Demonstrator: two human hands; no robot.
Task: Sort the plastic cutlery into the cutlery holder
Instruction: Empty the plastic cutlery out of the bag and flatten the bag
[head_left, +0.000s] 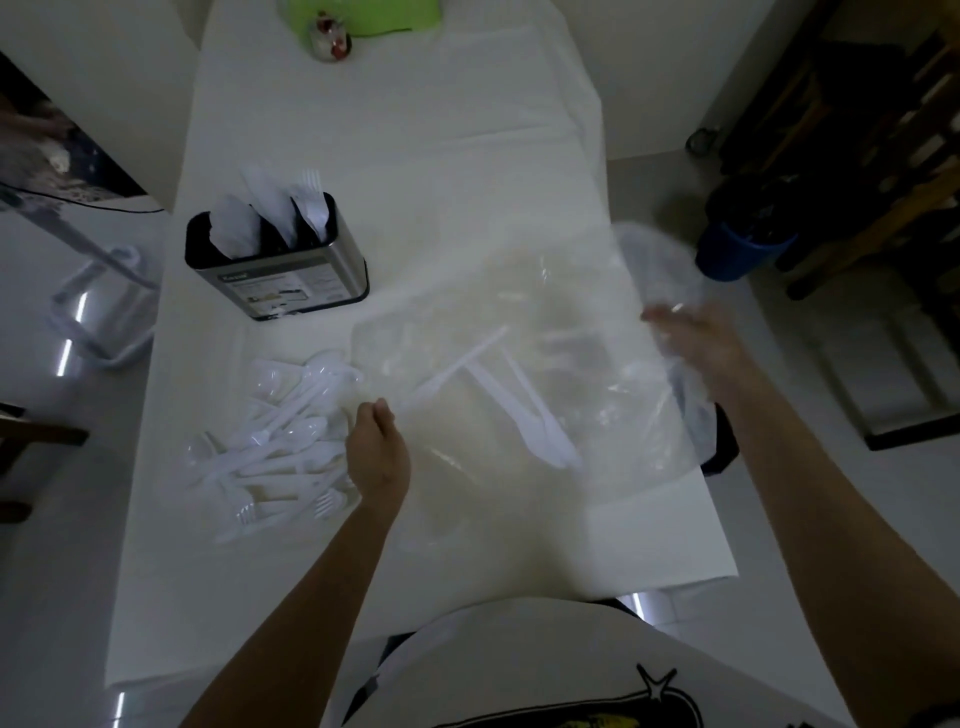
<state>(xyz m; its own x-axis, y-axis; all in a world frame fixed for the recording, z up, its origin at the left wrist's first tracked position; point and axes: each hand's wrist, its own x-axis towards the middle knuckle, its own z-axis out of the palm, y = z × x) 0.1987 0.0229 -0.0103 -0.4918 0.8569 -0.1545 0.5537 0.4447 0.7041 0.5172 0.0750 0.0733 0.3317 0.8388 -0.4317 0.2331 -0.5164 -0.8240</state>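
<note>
Cutlery holder (291, 275), steel with a dark rim: white pieces upright in its compartments, forks rightmost. Clear bag (613, 415): a few white pieces inside. Left hand (378, 457) pinches one edge; right hand (696, 343), blurred, grips the other. Pile of translucent white plastic cutlery (275, 441) lies loose on the surface (415, 156), left of the bag.

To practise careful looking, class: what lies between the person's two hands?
The head view shows a clear bag spanning from the left hand to the right hand, with a few white cutlery pieces inside it.
</note>
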